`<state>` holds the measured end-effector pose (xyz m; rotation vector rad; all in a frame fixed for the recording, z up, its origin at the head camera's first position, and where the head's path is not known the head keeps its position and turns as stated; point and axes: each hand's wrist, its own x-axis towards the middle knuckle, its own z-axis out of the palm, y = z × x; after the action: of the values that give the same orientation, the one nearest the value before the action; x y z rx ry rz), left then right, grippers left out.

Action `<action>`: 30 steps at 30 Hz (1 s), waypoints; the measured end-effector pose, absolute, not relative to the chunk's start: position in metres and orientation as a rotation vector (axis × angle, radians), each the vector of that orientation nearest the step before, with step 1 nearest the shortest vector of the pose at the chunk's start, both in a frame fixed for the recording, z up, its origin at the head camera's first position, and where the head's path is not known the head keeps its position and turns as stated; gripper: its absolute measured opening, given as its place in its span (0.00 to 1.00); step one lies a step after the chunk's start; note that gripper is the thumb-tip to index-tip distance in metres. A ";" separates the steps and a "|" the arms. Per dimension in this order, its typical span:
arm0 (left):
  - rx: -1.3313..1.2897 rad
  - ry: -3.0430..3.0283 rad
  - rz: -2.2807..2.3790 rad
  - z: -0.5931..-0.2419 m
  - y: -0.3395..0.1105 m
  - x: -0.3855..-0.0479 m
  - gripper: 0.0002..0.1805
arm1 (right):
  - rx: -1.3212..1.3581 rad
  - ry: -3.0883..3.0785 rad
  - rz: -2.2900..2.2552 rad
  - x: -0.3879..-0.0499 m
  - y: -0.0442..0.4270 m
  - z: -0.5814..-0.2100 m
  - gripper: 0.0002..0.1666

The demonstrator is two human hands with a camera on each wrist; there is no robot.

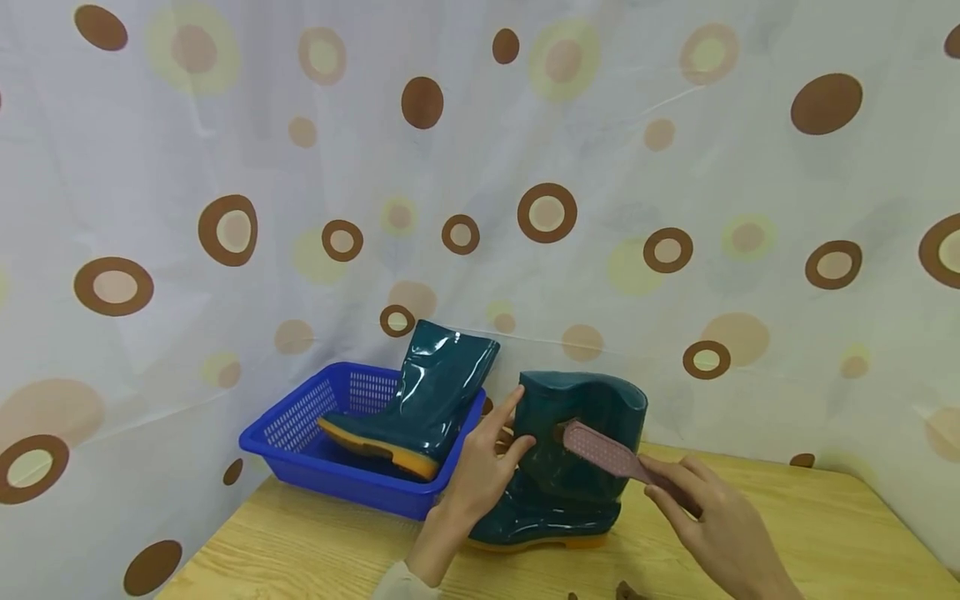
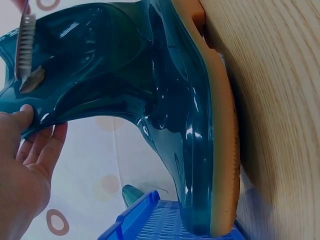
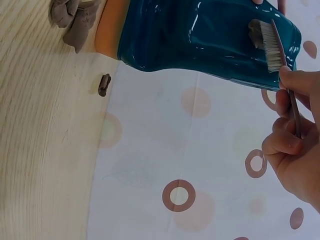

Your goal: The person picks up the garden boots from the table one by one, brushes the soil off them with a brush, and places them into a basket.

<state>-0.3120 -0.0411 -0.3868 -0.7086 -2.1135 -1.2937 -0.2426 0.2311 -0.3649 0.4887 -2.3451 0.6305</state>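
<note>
A dark green rubber boot [image 1: 570,492] with an orange sole stands upright on the wooden table. My left hand [image 1: 483,458] grips the upper edge of its shaft, thumb on the near side and fingers behind. In my right hand [image 1: 712,517] is a pinkish brush [image 1: 603,450], held by its handle. The white bristles [image 3: 271,47] face the shaft and meet a brown lump of mud [image 2: 32,80] stuck there. From the right wrist view, the thumb and fingers curl round the brush handle.
Left of the standing boot, a blue plastic basket [image 1: 337,483] holds a second green boot [image 1: 442,392], its shaft leaning on the rim. Brown clumps [image 3: 75,20] and a smaller piece [image 3: 104,85] lie on the table [image 1: 810,533]. A dotted curtain [image 1: 480,150] hangs behind.
</note>
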 end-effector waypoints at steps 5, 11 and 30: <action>-0.708 -2.107 -1.285 -0.386 -0.041 -0.311 0.35 | 0.513 -2.374 0.612 -0.242 0.234 -0.364 0.17; -0.700 -2.091 -1.254 -0.386 -0.039 -0.310 0.35 | 0.559 -2.262 0.601 -0.237 0.235 -0.358 0.19; -0.731 -2.085 -1.263 -0.387 -0.040 -0.311 0.35 | 0.478 -2.402 0.626 -0.238 0.234 -0.360 0.16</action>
<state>-0.3110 -0.0405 -0.3872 -0.7315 -2.0849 -1.2630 -0.2378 0.2339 -0.3598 0.4782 -2.4021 0.6258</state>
